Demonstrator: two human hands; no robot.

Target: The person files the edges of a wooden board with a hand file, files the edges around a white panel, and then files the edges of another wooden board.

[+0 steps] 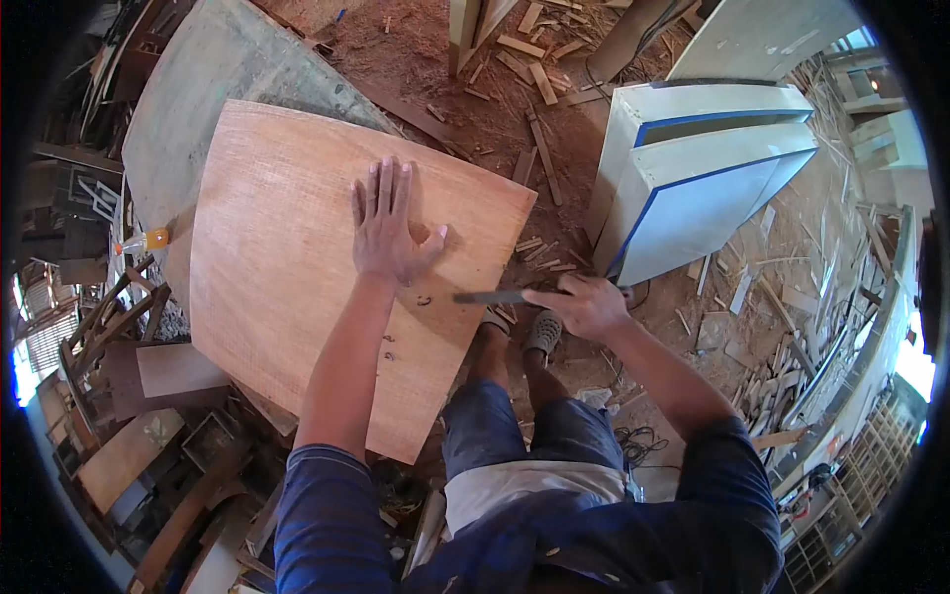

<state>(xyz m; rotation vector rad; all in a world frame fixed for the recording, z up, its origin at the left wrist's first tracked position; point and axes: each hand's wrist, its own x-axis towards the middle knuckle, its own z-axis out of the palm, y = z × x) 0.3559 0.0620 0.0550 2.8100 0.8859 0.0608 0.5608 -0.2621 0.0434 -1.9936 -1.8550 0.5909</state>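
A reddish-brown plywood panel (287, 218) lies flat in front of me. My left hand (389, 233) rests palm down on it, fingers stretched out and thumb spread. Past the panel's right edge, my right hand (586, 307) is wrapped around a file (490, 296), a flat dark bar. Its tip points left and reaches over the panel, below my left hand. Whether it touches the wood I cannot tell. Small dark marks (387, 348) show on the panel near my left forearm.
A grey worn board (247, 64) lies beneath the panel. White cabinet-like pieces with blue edging (683, 213) stand at right. Wood offcuts (542, 84) litter the dirt floor. A bottle of orange liquid (148, 241) sits at left, and a coiled cable (641, 445) lies near my legs.
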